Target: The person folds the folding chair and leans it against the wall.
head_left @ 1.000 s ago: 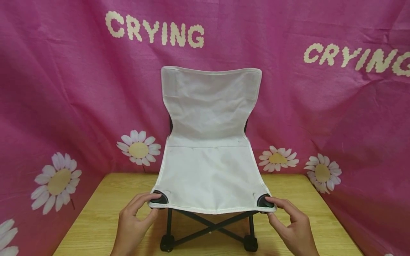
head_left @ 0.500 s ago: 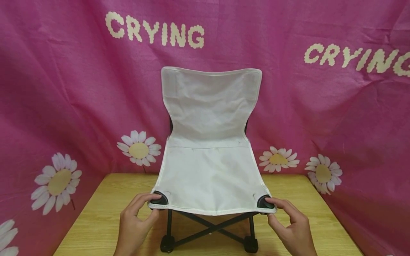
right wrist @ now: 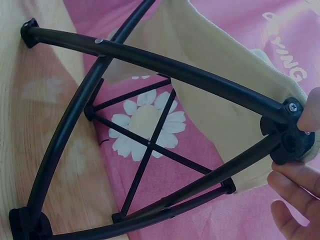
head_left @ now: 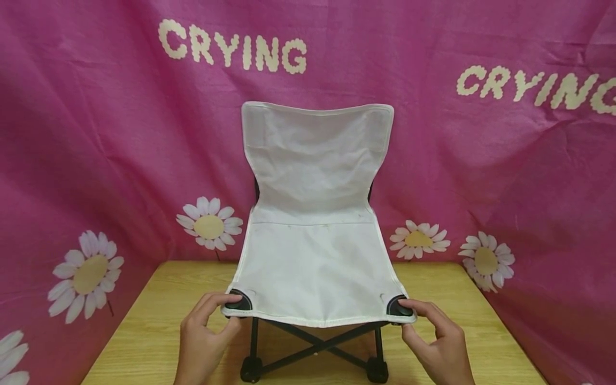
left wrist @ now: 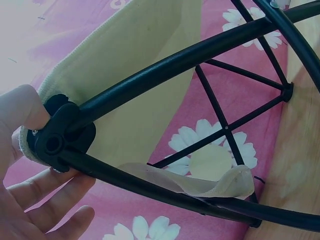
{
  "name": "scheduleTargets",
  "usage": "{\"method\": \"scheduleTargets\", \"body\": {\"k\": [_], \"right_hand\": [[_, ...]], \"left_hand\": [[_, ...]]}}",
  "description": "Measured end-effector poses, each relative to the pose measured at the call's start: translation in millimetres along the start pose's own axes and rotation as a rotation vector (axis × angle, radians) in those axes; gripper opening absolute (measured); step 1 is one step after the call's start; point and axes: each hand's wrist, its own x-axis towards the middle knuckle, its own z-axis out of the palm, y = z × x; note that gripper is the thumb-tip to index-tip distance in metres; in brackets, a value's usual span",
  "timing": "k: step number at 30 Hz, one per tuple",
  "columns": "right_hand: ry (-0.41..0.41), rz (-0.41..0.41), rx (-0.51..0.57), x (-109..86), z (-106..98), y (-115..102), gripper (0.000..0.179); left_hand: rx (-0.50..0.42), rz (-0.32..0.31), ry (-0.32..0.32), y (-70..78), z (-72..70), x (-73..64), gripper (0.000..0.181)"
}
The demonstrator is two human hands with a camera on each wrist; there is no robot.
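Note:
A folding chair (head_left: 317, 262) with white fabric and a dark tube frame stands unfolded on the table, its backrest towards the wall cloth. My left hand (head_left: 204, 331) pinches the front left seat corner, fingers on the black corner patch (head_left: 239, 301) and thumb below. At the opposite front corner my right hand (head_left: 440, 337) pinches the other black patch (head_left: 398, 306) the same way. In the left wrist view, the thumb lies against the black plastic corner joint (left wrist: 62, 135) where two tubes meet. The right wrist view shows a similar joint (right wrist: 287, 130) between thumb and fingers.
Crossed dark legs (head_left: 315, 345) with black feet (head_left: 251, 369) support the chair on the wooden table (head_left: 159, 315). Pink cloth (head_left: 433, 160) printed with daisies and lettering hangs behind and along both sides, close to the table's edges.
The seat's front edge and both hands sit very slightly lower in the head view. Both hands keep their hold on the corners, and the chair stays in place.

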Motion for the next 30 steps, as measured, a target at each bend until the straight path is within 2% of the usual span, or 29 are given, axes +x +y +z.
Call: {"method": "scheduleTargets", "body": {"k": [7, 19, 24, 28, 30], "right_hand": [[0.008, 0.020, -0.024, -2.7, -0.9, 0.6, 0.042], [0.035, 0.047, -0.024, -6.3, -1.5, -5.2, 0.044], [0.064, 0.034, 0.008, -9.5, -0.9, -6.0, 0.046], [0.080, 0.016, 0.051, -11.6, 0.6, -6.6, 0.049], [0.081, 0.016, 0.057, -12.6, 1.1, -7.2, 0.049]], "left_hand": [[0.011, -0.015, 0.012, 1.3, 1.9, -3.7, 0.043], [0.016, -0.007, 0.045, 4.7, 1.0, -7.1, 0.043], [0.013, -0.009, 0.049, 7.0, 0.9, -9.1, 0.044], [0.025, -0.040, 0.056, 13.6, -0.4, -10.1, 0.046], [0.032, -0.071, 0.062, 25.6, -3.1, -9.8, 0.045]]}}
